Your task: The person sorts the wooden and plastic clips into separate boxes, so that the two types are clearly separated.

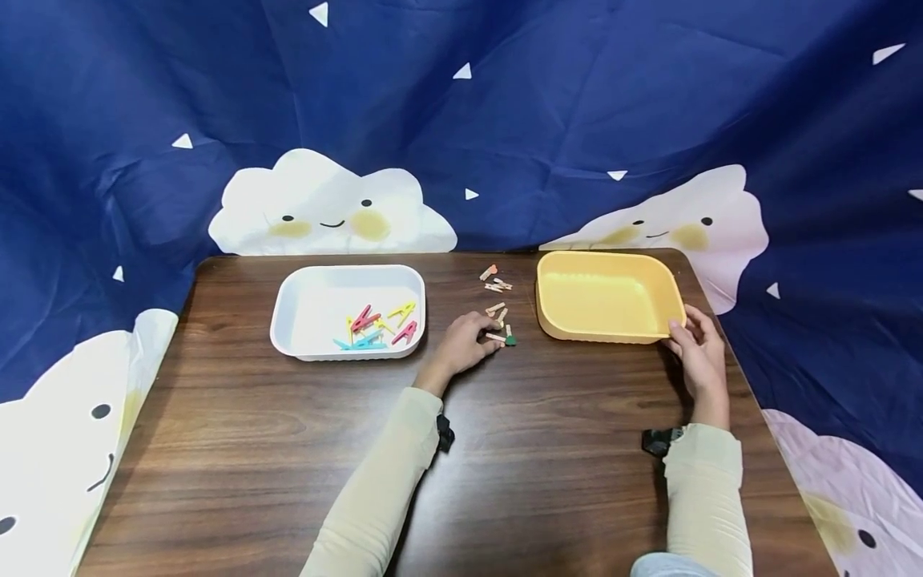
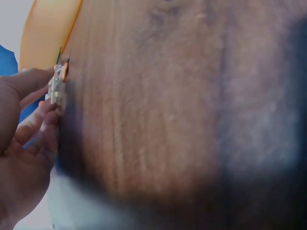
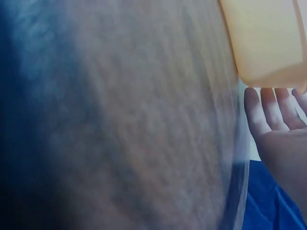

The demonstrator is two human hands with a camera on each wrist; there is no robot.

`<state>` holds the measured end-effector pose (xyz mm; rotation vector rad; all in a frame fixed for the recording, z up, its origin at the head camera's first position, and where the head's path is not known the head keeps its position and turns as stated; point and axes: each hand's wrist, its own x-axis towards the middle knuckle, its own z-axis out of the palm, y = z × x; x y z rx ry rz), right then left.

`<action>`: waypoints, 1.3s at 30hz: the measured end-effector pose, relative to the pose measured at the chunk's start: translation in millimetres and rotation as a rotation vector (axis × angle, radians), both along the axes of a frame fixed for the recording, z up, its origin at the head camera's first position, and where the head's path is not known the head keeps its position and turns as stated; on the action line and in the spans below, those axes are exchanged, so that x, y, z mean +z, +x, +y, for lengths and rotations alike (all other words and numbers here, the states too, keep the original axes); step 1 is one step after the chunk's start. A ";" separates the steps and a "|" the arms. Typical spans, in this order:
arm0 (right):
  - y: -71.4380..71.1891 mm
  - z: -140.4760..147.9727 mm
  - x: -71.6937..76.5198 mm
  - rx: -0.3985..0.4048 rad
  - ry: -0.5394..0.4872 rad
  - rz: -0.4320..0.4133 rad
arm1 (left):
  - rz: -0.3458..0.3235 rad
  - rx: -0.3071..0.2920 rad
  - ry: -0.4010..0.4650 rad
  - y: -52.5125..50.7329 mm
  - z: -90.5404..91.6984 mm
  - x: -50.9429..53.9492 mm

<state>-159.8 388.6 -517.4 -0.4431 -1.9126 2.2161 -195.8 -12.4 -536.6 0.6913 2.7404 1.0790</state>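
My left hand [image 1: 465, 344] is at a loose group of small wooden clothespins [image 1: 501, 312] in the middle of the table. Its thumb and fingers close around clothespins at the near end, where one bears a green piece [image 1: 510, 340]. In the left wrist view the fingertips meet these clothespins [image 2: 56, 86] from two sides; the exact grip is partly hidden. My right hand [image 1: 701, 353] holds the near right corner of the yellow tray [image 1: 606, 335], thumb at the rim and fingers against the outer wall, as the right wrist view shows too.
Left of the clothespins stands a white tray [image 1: 317, 300] with several coloured plastic clothespins [image 1: 364, 318] inside. Farther back lie more wooden clothespins [image 1: 490, 272], one with an orange piece. A blue cloth with clouds [image 1: 505, 120] hangs behind the brown table [image 1: 534, 465].
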 end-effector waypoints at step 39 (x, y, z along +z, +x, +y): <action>6.4 17.3 -21.5 0.132 -0.447 0.203 | -0.111 0.136 0.206 3.0 -1.5 -4.2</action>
